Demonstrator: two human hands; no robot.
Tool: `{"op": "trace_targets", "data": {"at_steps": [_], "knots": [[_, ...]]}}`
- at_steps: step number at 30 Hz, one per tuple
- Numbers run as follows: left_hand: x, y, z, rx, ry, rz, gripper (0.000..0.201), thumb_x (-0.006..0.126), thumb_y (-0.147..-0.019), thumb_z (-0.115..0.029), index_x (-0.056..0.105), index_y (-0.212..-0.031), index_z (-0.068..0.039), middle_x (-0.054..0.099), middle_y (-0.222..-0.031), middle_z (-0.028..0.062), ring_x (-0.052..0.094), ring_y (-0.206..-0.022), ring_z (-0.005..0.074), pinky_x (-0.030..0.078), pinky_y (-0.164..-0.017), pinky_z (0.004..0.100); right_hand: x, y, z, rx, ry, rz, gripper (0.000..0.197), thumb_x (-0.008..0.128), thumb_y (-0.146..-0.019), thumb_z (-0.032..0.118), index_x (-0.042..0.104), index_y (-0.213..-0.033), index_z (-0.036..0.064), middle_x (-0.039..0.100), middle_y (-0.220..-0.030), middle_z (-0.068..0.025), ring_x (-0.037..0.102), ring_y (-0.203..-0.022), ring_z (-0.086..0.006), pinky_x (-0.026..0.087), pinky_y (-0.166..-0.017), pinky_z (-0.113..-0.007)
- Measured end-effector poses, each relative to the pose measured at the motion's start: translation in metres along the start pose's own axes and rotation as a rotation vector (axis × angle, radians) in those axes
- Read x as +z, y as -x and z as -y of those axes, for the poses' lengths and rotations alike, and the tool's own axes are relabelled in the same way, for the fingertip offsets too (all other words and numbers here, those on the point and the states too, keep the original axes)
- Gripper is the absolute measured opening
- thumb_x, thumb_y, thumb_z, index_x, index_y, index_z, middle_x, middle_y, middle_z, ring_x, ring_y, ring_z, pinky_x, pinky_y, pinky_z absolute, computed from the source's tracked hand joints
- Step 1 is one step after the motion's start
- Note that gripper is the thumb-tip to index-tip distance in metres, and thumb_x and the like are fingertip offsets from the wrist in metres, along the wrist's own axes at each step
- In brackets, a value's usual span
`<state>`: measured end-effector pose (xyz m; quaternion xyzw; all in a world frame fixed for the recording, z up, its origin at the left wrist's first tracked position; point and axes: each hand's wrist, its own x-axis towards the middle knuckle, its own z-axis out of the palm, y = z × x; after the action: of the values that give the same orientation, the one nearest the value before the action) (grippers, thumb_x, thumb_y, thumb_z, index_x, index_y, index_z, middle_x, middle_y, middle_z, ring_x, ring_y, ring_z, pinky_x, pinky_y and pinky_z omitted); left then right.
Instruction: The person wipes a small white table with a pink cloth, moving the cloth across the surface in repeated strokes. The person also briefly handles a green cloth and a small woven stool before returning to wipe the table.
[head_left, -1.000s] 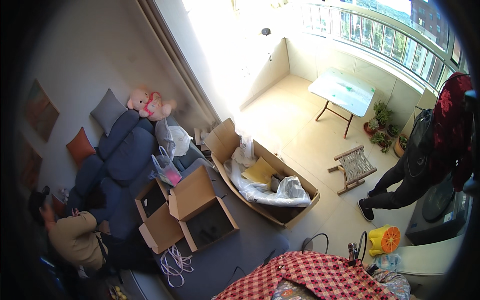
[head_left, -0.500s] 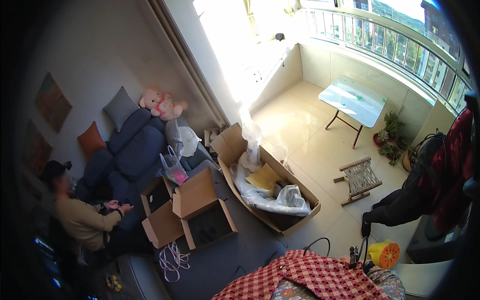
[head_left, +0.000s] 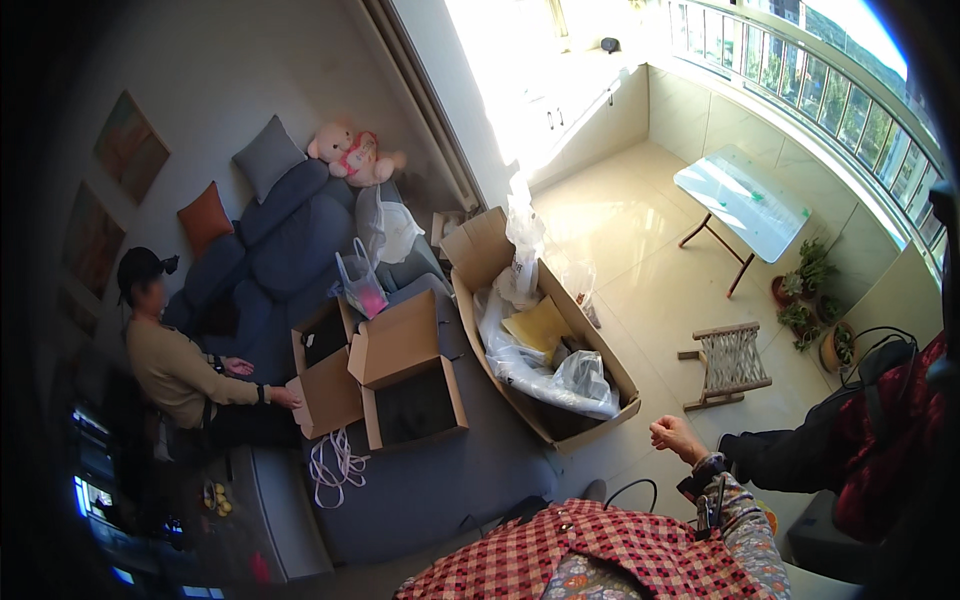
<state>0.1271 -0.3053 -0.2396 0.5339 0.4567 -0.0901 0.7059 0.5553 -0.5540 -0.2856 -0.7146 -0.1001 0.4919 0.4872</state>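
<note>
Head view: right hand (head_left: 676,436) is hovering curled into a loose fist, gripping nothing, just right of the long open brown cardboard box (head_left: 600,352) holding clear plastic wrap (head_left: 560,378), so I'd judge reaching left over the near rim is cleanest; left hand isn't showing.

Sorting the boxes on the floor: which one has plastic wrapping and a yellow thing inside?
The long box, nearest the right hand. White plastic and a yellow piece fill it; the two small boxes by the seated person look dark inside.

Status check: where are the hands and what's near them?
Right hand raised, closed in a loose fist, holding nothing visible. Left hand out of view. Nearest: long cardboard box stuffed with plastic wrap. Nothing between.
</note>
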Motion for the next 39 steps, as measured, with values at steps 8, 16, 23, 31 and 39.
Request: {"op": "trace_targets", "data": {"at_steps": [8, 16, 23, 31, 39], "knots": [[-0.009, -0.007, 0.038, -0.089, -0.008, -0.002, 0.017, 0.064, -0.093, -0.019, 0.063, -0.097, -0.002, 0.063, -0.081, 0.0022, 0.056, -0.071, 0.0112, 0.047, -0.066, 0.0253, 0.018, -0.009, 0.010, 0.021, 0.005, 0.067, 0.027, 0.059, -0.095, 0.030, 0.058, -0.096, 0.0026, 0.064, -0.084, -0.0063, 0.064, -0.072, -0.0138, 0.054, -0.065, -0.027], [-0.029, -0.044, 0.061, -0.247, -0.034, 0.087, 0.018, 0.065, -0.092, -0.019, 0.064, -0.096, -0.002, 0.062, -0.079, 0.0013, 0.055, -0.071, 0.0105, 0.046, -0.066, 0.0245, -0.006, -0.016, 0.003, 0.104, -0.041, 0.003, 0.026, 0.059, -0.095, 0.029, 0.058, -0.097, 0.0028, 0.064, -0.084, -0.0065, 0.065, -0.073, -0.0143, 0.055, -0.064, -0.027], [-0.055, -0.074, 0.069, -0.496, 0.069, 0.290, 0.018, 0.066, -0.092, -0.020, 0.064, -0.095, -0.002, 0.062, -0.078, 0.0005, 0.054, -0.070, 0.0098, 0.045, -0.065, 0.0238, -0.026, -0.023, 0.013, 0.203, 0.007, -0.035, 0.026, 0.060, -0.095, 0.029, 0.058, -0.097, 0.0028, 0.064, -0.084, -0.0061, 0.065, -0.071, -0.0140, 0.055, -0.063, -0.027], [-0.054, -0.114, 0.025, -0.154, -0.165, 0.204, 0.022, 0.069, -0.090, -0.023, 0.064, -0.093, -0.002, 0.062, -0.076, 0.0004, 0.054, -0.066, 0.0098, 0.046, -0.061, 0.0246, -0.068, -0.029, 0.007, 0.286, -0.109, -0.110, 0.023, 0.060, -0.094, 0.027, 0.058, -0.096, 0.0042, 0.064, -0.083, -0.0062, 0.065, -0.070, -0.0146, 0.054, -0.061, -0.027], [-0.013, -0.109, 0.002, -0.248, -0.019, -0.229, 0.030, 0.069, -0.090, -0.028, 0.062, -0.098, 0.001, 0.069, -0.086, 0.0098, 0.066, -0.074, 0.0148, 0.053, -0.064, 0.0259, -0.139, -0.085, -0.005, 0.315, -0.128, -0.068, 0.023, 0.061, -0.094, 0.027, 0.059, -0.096, 0.0043, 0.062, -0.084, -0.0061, 0.065, -0.073, -0.0163, 0.056, -0.063, -0.028]]}}
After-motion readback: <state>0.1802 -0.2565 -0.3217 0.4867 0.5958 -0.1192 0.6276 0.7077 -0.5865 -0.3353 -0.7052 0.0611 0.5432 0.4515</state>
